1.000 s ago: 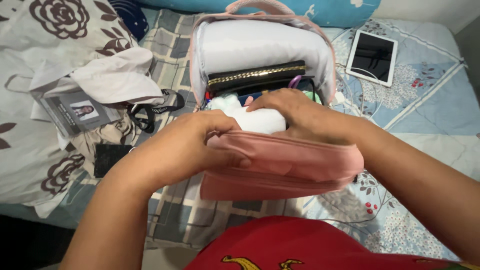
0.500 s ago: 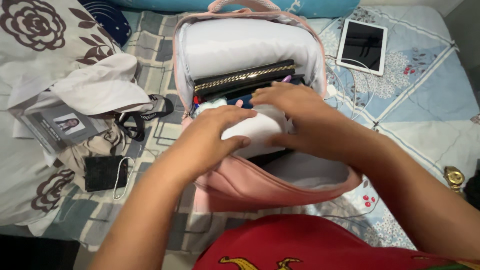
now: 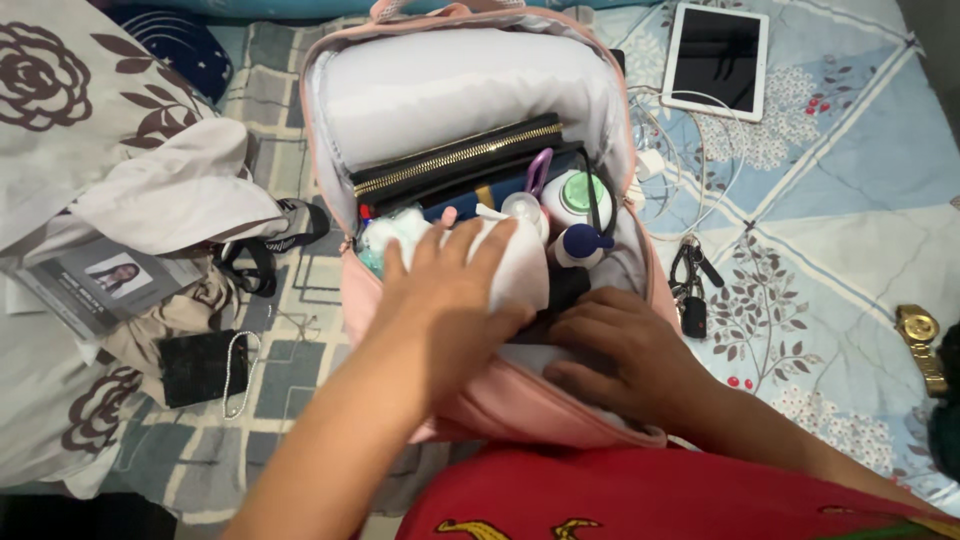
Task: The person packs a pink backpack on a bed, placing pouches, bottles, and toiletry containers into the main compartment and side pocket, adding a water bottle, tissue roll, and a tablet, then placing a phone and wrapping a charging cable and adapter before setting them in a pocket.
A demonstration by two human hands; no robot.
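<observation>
Pink backpack (image 3: 500,415) lies open on the bed (image 3: 850,200), centre frame, long axis 12-to-6, top handle toward 12, opening facing up. White lining at the back wall; black pouch with gold zipper (image 3: 458,160) runs across the bag, tilted slightly up toward 2. Just below the pouch at 3 of centre: round white container with green lid (image 3: 575,195), small white bottle with dark blue cap (image 3: 583,245), purple loop beside them.

Left hand (image 3: 450,295) palm down, fingers spread and pointing to 12, pressing flat on a white soft bundle (image 3: 520,265) inside the bag; forearm enters from 7. Not gripping, resting wide on it. Right hand (image 3: 620,350) at 4 of centre, fingers curled and pointing to 9, tips tucked into the bag's lower compartment; whether it grasps anything I cannot tell. Forearm enters from 4.

Around: white-framed tablet (image 3: 718,58) at 1, screen dark, with white cable (image 3: 655,150) near it. Keys (image 3: 690,285) at 3, just beside the bag. Gold watch (image 3: 922,345) far right at 3. ID card with a photo (image 3: 95,285) at 9, black wallet-like case (image 3: 200,365) at 8. Floral white cloth (image 3: 70,110) at 10.
</observation>
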